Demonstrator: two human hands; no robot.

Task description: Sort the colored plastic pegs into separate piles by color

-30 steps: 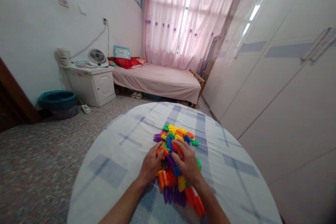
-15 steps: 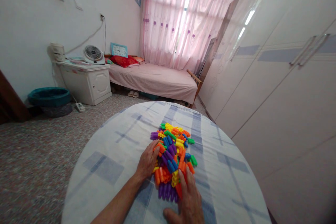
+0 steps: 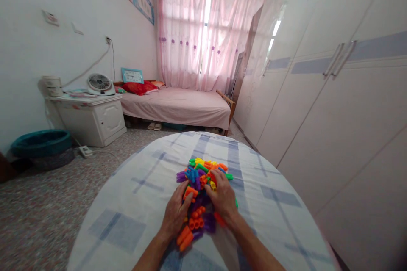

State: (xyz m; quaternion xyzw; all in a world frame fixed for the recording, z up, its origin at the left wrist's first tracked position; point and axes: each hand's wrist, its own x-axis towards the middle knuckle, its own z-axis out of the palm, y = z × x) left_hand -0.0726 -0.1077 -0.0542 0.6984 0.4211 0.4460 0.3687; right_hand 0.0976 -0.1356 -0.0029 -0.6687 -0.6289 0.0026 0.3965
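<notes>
A pile of bullet-shaped plastic building blocks (image 3: 192,174), joined in short rows of orange, yellow, green, blue and purple, lies on the tablecloth in front of me. My left hand (image 3: 176,209) is at the pile's left side, thumb and fingers closed around an orange block (image 3: 190,193). Over the right side of the heap, my right hand (image 3: 224,194) curls its fingers round some blocks, with a yellow block (image 3: 213,185) showing by the thumb. Its palm hides the blocks beneath. Nearer me lie an orange row (image 3: 185,238) and purple blocks (image 3: 209,222).
The round table (image 3: 117,207) wears a white cloth with blue checks. Beyond it stands a bed (image 3: 178,103); a white cabinet (image 3: 110,120) with a fan (image 3: 99,82) and a teal bin (image 3: 43,144) are at left. Wardrobe doors (image 3: 318,135) line the right.
My right hand has moved forward from the near edge of the pile onto its upper right. Blocks at the near end have shifted and spread. The camera view has tilted up and turned right.
</notes>
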